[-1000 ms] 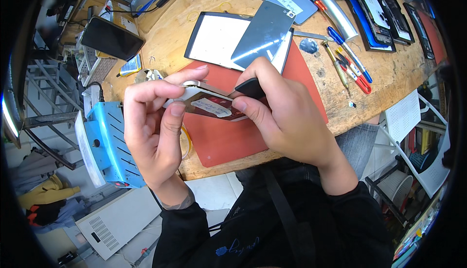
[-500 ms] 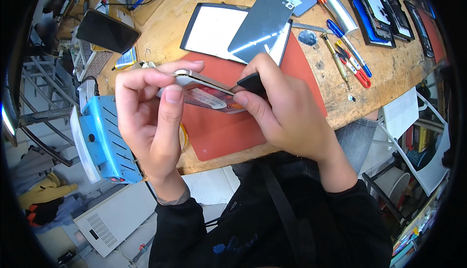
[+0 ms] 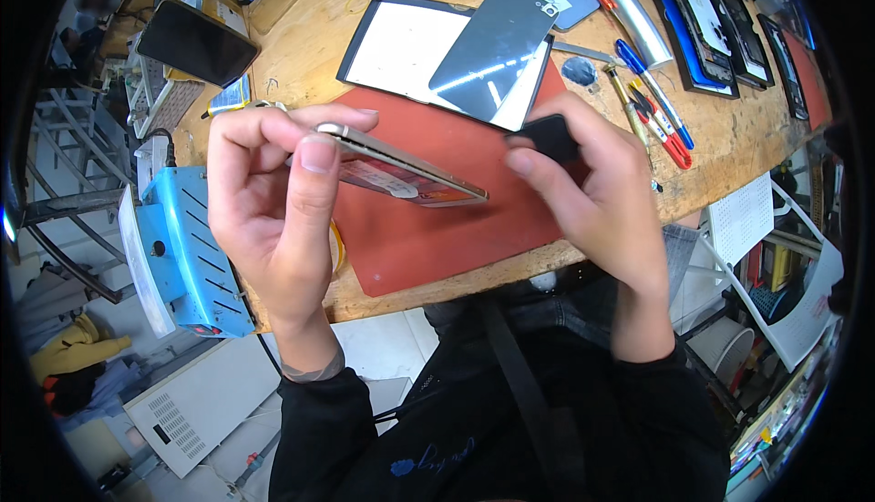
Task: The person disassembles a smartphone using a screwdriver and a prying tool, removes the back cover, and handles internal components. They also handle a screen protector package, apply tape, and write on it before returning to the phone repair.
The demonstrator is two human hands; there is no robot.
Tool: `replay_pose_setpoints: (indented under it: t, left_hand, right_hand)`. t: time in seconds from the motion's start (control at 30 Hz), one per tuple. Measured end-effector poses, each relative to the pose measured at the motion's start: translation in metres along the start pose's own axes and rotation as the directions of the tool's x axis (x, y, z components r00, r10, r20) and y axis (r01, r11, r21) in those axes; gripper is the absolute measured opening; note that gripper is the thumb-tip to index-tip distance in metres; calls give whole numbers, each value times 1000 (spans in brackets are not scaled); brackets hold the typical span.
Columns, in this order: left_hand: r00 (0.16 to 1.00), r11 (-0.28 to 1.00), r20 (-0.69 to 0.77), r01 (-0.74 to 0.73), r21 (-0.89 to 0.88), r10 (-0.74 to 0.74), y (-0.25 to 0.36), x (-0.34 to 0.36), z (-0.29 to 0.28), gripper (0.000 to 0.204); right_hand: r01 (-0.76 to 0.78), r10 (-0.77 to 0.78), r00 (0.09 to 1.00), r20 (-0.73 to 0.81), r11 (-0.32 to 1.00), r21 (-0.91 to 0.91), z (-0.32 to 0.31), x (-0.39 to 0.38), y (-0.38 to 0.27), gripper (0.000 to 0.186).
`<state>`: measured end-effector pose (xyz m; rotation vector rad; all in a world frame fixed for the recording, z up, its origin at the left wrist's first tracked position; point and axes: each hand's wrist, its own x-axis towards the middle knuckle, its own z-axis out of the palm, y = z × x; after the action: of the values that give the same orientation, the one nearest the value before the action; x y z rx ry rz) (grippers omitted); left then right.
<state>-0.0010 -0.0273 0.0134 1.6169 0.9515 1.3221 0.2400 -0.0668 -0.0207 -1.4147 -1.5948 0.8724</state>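
Observation:
My left hand [image 3: 278,201] pinches a phone [image 3: 419,177] by one end between thumb and fingers. The phone is held in the air, tilted almost edge-on, with a light metal frame and a face showing reddish and pale patches. My right hand [image 3: 606,197], apart from the phone at its right, is closed on a small flat black piece [image 3: 554,138] with rounded corners. What kind of thing this piece is I cannot make out. Below both hands lies a reddish-brown mat [image 3: 410,265] on the wooden bench [image 3: 301,42].
Behind the mat, a grey glass panel [image 3: 488,60] rests on a white-faced tray [image 3: 387,46]. Pens [image 3: 654,92] and a screwdriver [image 3: 629,101] lie at the right, phone parts in dark cases [image 3: 702,37] farther right. A blue machine [image 3: 196,247] and a black phone [image 3: 198,44] are at the left.
My right hand has drawn away from the phone's edge to the right, carrying the black piece. The left hand still holds the phone, its free end now uncovered.

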Motion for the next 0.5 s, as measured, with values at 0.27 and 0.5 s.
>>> replay_pose_setpoints:
  t: [0.27, 0.5]
  left_hand:
    - [1000, 1000, -4, -7, -5, 7, -1, -1, -1, 14]
    - [998, 999, 50, -27, -26, 28, 1, 1, 0, 22]
  right_hand:
    - [-92, 46, 984, -175, 959, -266, -14, -15, 12, 16]
    - [198, -189, 974, -125, 979, 59, 30, -7, -10, 21]
